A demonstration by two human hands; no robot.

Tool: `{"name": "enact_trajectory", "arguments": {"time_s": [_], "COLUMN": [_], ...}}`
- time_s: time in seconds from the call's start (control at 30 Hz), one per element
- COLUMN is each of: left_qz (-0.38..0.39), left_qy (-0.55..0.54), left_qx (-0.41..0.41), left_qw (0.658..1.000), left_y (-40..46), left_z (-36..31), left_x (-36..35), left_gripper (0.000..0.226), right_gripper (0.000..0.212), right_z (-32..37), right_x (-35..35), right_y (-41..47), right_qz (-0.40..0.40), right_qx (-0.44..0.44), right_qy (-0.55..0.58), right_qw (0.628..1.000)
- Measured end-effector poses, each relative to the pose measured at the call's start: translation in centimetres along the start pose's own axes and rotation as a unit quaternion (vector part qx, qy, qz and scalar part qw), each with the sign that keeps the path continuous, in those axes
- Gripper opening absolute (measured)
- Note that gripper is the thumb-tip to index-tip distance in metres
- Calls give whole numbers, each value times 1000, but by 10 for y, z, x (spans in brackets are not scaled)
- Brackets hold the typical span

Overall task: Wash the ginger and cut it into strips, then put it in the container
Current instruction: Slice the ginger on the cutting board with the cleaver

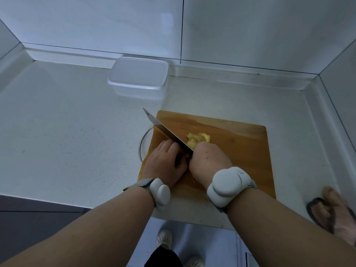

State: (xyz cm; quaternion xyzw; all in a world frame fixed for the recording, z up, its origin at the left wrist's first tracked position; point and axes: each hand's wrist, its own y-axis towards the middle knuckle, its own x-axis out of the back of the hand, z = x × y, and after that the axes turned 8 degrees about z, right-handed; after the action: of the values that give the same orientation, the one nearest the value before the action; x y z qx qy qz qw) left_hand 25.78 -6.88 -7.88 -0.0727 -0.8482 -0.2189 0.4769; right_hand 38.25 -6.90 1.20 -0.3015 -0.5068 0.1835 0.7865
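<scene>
Yellow ginger [199, 138], partly cut into pieces, lies near the middle of a wooden cutting board [240, 143]. My left hand [163, 164] grips the dark handle of a cleaver [163, 129]. Its blade slants from the board's far left corner down to the ginger. My right hand [208, 160] sits just right of the blade, its curled fingers holding down the near end of the ginger and hiding that end. A clear plastic container [137, 78] with its lid on stands at the back of the counter, beyond the board.
The curved rim of a glass bowl [143, 143] shows at the board's left edge, partly under it. White walls enclose the counter at the back and right. The counter's front edge runs below my wrists. A sandalled foot [331, 211] shows at lower right.
</scene>
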Motion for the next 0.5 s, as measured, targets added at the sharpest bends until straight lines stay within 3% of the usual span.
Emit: {"name": "enact_trajectory", "arguments": {"time_s": [0.5], "left_qz": [39], "left_qy": [1], "left_qx": [0], "left_qw": [999], "left_y": [-1], "left_z": [4], "left_x": [-2], "left_gripper": [19], "right_gripper": [16], "right_z": [-20], "right_x": [11], "right_y": [-32], "right_qz": [12], "right_qx": [6], "right_qy": [15], "right_qw": [1000]}}
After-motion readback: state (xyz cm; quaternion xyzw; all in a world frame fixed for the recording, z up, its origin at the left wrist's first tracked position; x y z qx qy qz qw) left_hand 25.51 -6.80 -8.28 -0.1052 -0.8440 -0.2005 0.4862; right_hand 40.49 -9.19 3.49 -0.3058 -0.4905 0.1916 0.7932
